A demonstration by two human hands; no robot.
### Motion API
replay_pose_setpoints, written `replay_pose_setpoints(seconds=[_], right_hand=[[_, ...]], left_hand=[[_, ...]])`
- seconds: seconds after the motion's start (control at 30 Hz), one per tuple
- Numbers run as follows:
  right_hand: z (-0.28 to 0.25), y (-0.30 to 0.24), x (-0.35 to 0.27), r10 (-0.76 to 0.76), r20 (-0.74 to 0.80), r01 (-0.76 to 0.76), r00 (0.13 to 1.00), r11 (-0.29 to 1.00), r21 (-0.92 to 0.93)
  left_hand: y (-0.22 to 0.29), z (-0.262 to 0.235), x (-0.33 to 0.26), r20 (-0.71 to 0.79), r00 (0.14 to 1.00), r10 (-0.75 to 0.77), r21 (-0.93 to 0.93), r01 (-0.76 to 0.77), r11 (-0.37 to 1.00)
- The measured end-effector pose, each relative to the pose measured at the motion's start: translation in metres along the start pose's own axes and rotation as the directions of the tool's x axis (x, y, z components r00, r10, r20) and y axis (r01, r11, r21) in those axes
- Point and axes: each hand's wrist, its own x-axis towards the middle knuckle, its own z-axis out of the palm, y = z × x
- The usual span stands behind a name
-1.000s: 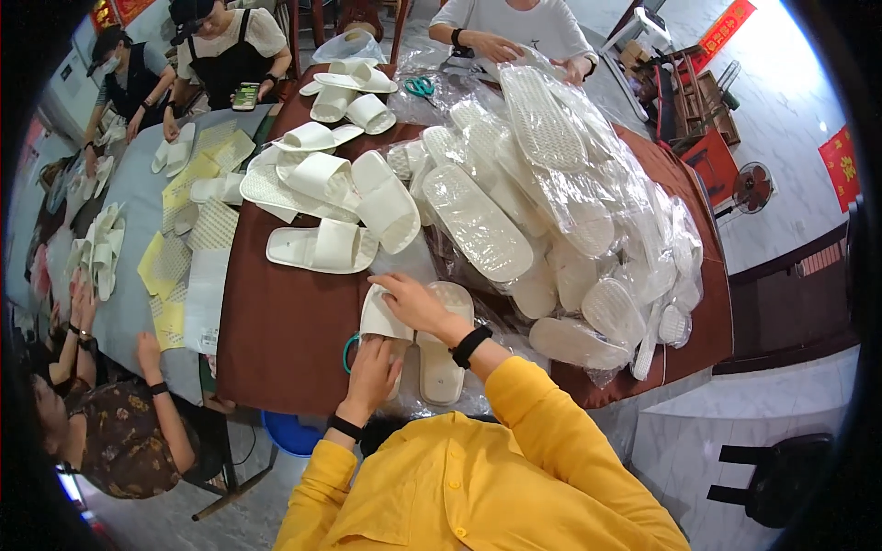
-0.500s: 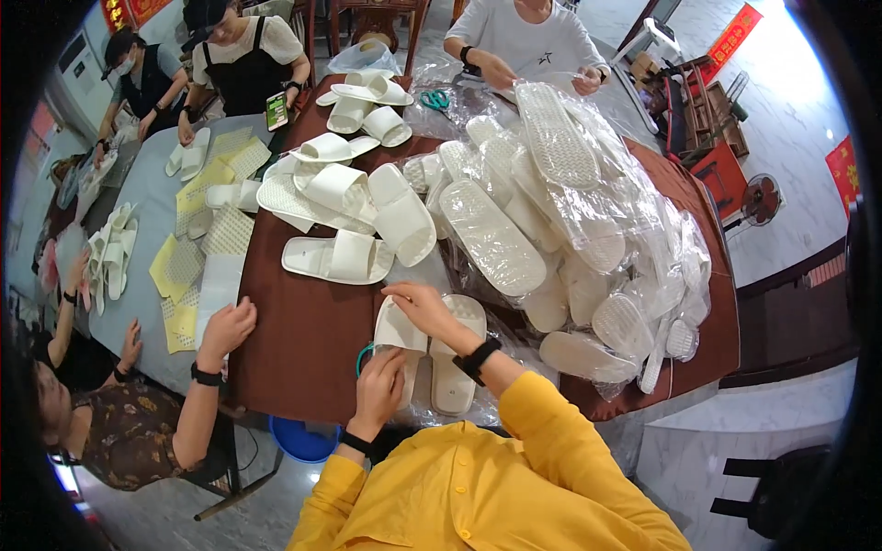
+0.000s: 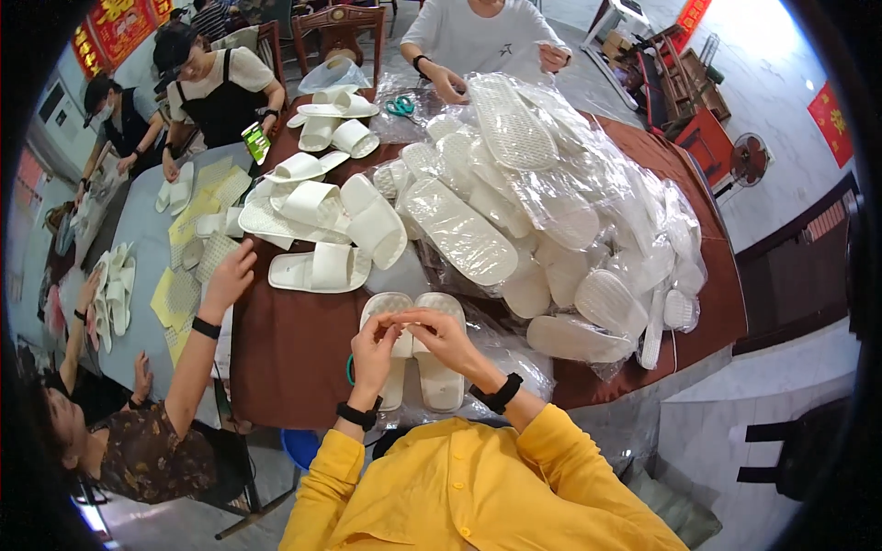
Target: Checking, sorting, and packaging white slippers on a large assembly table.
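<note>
A pair of white open-toe slippers, the left slipper (image 3: pixel 392 386) and the right slipper (image 3: pixel 441 387), lies side by side on clear plastic right in front of me. Over their straps my left hand (image 3: pixel 373 349) and my right hand (image 3: pixel 441 338) meet, fingertips pinched together. Whatever is between the fingers is too small to make out. Part of a teal handle (image 3: pixel 350 370) peeks out beside my left hand. Just beyond, a single white slipper (image 3: pixel 322 267) lies sideways, near a heap of loose white slippers (image 3: pixel 312 204).
A large pile of plastic-wrapped slippers (image 3: pixel 551 220) covers the right of the brown-topped table (image 3: pixel 276 367). Teal scissors (image 3: pixel 401 106) lie at the far side. At left, a co-worker's hand (image 3: pixel 231 271) reaches over the table. Yellow and white sheets (image 3: pixel 175 298) lie on the grey table.
My right hand has come down and my left hand has lifted off the left slipper, so their fingertips now meet. The co-worker's hand at left has reached farther out. The view has shifted.
</note>
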Motion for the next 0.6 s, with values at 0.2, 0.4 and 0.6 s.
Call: replay_pose_setpoints(seconds=[0.2, 0.4, 0.6], right_hand=[[-0.003, -0.008, -0.011, -0.038, -0.045, 0.046, 0.998, 0.98, 0.195], [-0.009, -0.002, -0.016, -0.099, -0.052, 0.111, 0.994, 0.936, 0.333], [-0.009, -0.002, -0.02, -0.096, -0.096, 0.121, 0.991, 0.941, 0.316]], left_hand=[[0.009, 0.001, -0.001, -0.022, 1.0, 0.023, 0.056, -0.022, 0.998], [0.012, 0.001, -0.007, -0.057, 0.998, 0.039, 0.124, -0.032, 0.992], [0.016, 0.0, -0.012, -0.049, 0.996, 0.069, 0.12, -0.062, 0.991]])
